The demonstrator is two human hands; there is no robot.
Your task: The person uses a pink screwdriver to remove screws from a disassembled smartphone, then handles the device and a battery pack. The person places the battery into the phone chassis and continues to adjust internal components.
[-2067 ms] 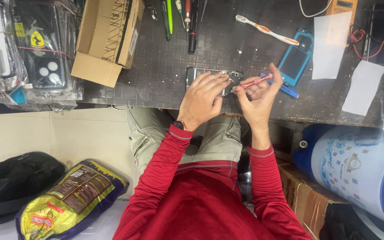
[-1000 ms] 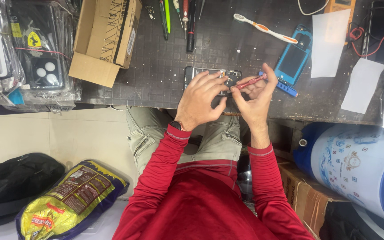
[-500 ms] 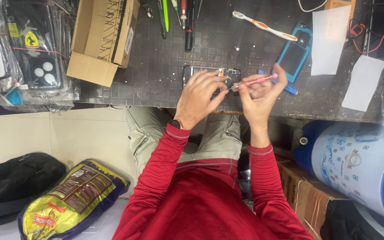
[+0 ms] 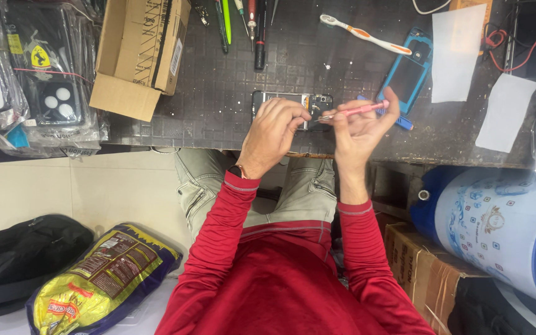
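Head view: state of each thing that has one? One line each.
Opened phone: back cover off, internals showing, flat on the bench.
Blue back cover: detached, lying apart from the phone.
Pink tool: gripped, tip at the phone.
Cardboard box: open, flap hanging over the bench edge.
Toothbrush: lying flat, untouched.
Left hand: fingers curled on the phone.
Right hand: closed on the pink tool.
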